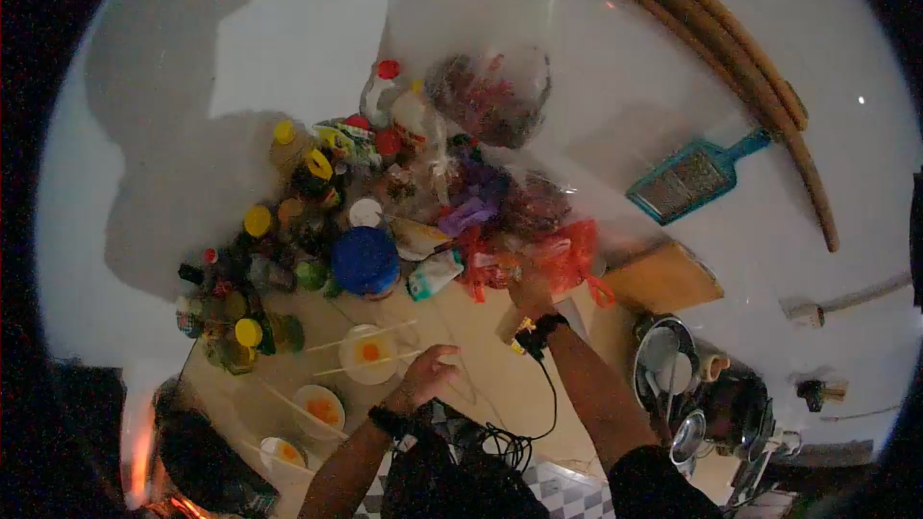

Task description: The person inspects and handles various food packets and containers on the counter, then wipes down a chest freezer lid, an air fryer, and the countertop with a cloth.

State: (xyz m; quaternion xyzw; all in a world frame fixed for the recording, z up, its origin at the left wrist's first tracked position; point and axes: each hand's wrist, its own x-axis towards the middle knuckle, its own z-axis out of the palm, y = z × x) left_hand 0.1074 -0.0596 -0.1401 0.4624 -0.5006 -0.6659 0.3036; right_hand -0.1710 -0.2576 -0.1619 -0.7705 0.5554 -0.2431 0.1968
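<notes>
My right hand [530,296] reaches to the red plastic bag [562,255] on the table. Its fingertips are blurred against the bag, and whether they grip it cannot be made out. Nothing shows in my left hand [430,376], held above the table with its fingers apart. Just left of it stands a plate with egg yolk [369,353], with chopsticks [336,368] across it. Two smaller bowls with yolk, one farther left [320,407] and one nearer me [282,454], also have chopsticks over them. A dark wristband circles each wrist.
Bottles and jars, a blue-lidded tub [365,260] and filled clear bags [490,96] crowd the table's back. A wooden board [663,278] leans right, near metal pots [663,356]. A teal grater [687,181] hangs on the wall. Flames [142,457] glow beside a dark pan [207,457].
</notes>
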